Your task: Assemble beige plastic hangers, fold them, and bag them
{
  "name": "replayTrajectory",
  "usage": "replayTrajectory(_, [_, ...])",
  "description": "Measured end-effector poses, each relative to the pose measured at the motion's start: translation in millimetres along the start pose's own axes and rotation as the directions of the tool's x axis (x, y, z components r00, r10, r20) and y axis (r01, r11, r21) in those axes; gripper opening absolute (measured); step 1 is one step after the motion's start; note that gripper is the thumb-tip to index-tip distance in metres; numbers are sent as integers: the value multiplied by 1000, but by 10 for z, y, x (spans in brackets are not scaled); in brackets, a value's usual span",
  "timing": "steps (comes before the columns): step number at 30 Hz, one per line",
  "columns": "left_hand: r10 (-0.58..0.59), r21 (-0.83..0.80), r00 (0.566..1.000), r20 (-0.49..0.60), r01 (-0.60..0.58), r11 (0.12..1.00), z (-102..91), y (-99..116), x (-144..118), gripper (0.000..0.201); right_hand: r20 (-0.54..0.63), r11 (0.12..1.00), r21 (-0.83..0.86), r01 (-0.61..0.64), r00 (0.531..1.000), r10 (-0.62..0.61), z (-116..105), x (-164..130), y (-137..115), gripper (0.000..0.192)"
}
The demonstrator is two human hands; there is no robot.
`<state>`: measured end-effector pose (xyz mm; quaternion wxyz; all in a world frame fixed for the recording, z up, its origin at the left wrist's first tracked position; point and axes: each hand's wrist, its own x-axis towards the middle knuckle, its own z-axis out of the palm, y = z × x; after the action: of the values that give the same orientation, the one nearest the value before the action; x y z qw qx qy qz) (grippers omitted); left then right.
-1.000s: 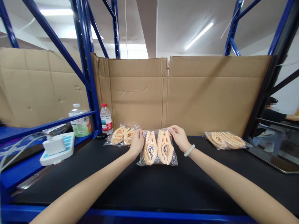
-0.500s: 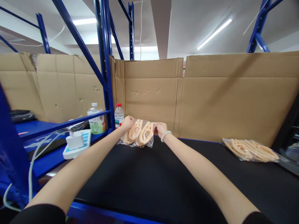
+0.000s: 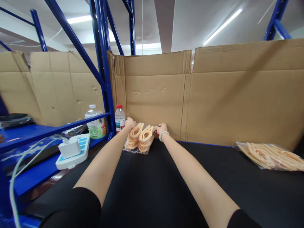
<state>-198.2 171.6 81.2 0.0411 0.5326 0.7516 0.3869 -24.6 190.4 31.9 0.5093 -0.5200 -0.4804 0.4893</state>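
A clear plastic bag of peach-coloured plastic parts (image 3: 142, 134) lies on top of another such bag at the far left of the black table (image 3: 156, 186), against the cardboard wall. My left hand (image 3: 129, 123) grips the top bag's far left corner. My right hand (image 3: 160, 128), with a white bead bracelet at the wrist, grips its far right corner. Both arms stretch far forward.
A third bag of the same parts (image 3: 270, 155) lies at the right. A cardboard wall (image 3: 213, 95) backs the table. Two bottles (image 3: 120, 117) (image 3: 95, 125) stand by a blue rack post (image 3: 104, 72). A white and blue power strip (image 3: 71, 151) with a cable sits left.
Both hands carried the bag from the middle of the table to the far left and set it on the bag lying there. The view has swung left.
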Motion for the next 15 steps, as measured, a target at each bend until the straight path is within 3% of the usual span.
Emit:
replayTrajectory(4, [-33,191,999,24,28,981,68,-70,-52,32,25,997,-76,3,1000,-1,-114,23,139,32])
replayTrajectory(7, [2,292,1000,6,-4,956,34,-53,-132,32,63,989,-143,25,998,-16,-330,-32,252,31])
replayTrajectory(11, [142,372,988,-55,-112,922,-106,130,-292,32,129,967,-240,86,990,-56,-844,-255,375,28])
replayTrajectory(15, [374,370,924,-81,-321,872,-142,425,-641,29,192,938,-307,162,976,-106,-1553,-669,426,21])
